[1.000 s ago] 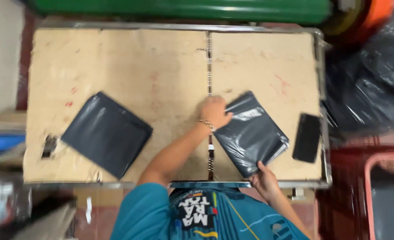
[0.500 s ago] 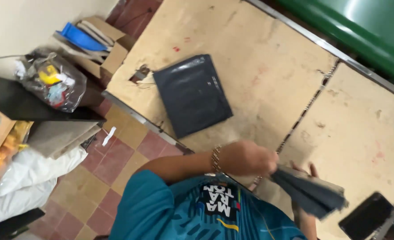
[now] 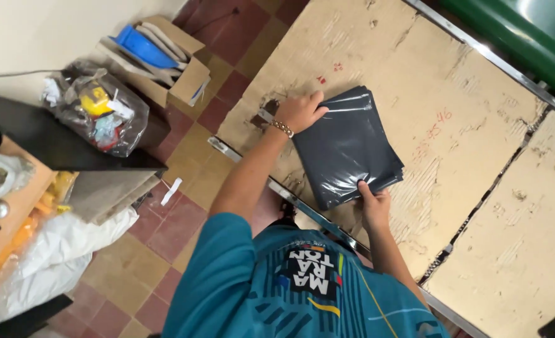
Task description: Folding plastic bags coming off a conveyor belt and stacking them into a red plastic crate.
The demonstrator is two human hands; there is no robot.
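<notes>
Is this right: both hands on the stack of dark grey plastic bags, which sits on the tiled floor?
Not quite. The left hand and right hand do grip the stack of dark grey plastic bags, but it lies on the cardboard-covered table, not the tiled floor. The head view shows this.

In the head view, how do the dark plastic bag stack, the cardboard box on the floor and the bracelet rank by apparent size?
1. Dark plastic bag stack
2. Cardboard box, similar in size and farther away, so this order is unsure
3. Bracelet, clearly smallest
</notes>
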